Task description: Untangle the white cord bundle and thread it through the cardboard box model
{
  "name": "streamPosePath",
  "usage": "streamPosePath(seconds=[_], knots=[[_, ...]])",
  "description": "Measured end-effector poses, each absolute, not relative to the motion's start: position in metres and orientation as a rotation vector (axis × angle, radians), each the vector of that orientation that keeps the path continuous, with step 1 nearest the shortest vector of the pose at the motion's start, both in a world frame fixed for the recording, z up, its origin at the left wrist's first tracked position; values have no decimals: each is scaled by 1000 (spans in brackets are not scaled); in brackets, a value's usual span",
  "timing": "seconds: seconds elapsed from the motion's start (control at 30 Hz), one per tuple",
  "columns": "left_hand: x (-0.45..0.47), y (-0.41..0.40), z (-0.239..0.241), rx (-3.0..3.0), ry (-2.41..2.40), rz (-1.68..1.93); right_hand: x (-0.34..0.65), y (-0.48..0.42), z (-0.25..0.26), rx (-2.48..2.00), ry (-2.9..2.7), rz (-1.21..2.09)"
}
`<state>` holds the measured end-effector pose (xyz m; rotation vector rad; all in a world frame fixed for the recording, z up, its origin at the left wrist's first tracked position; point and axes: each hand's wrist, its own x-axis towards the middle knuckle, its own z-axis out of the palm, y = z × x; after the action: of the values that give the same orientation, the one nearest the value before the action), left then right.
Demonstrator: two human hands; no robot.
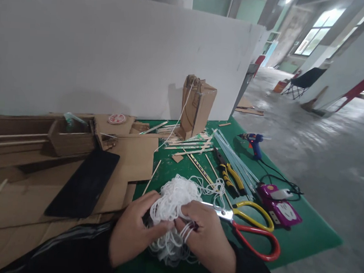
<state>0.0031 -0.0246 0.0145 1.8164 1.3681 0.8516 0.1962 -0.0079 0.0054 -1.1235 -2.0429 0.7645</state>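
Note:
A loose, tangled bundle of white string (178,194) is between my two hands, above the green tabletop. My left hand (138,227) is closed around the bundle's left side, its thumb pressed across the strands. My right hand (209,238) pinches several strands at the right side, with loops passing over its fingers. Loose coils trail off behind toward the scissors (226,214), which have one yellow and one red handle and lie partly behind my right hand. The fingertips under the string are hidden.
Pliers (232,173), clear glue sticks (236,161) and thin wooden strips (190,144) lie beyond the string. A blue glue gun (253,143) and purple power strip (278,205) are at the right edge. Cardboard (140,154), a black panel (83,183) and a cardboard structure (196,108) stand or lie around.

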Motion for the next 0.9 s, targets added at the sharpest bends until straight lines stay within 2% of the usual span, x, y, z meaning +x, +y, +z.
streamPosePath(seconds=[0.33, 0.57, 0.9], knots=[[5, -24, 7, 1264, 1151, 959, 189, -14, 7, -1183, -1924, 905], [1, -23, -3, 1178, 1003, 921, 189, -14, 4, -1212, -1883, 898], [3, -21, 1, 1167, 1082, 884, 190, -13, 6, -1183, -1885, 910]])
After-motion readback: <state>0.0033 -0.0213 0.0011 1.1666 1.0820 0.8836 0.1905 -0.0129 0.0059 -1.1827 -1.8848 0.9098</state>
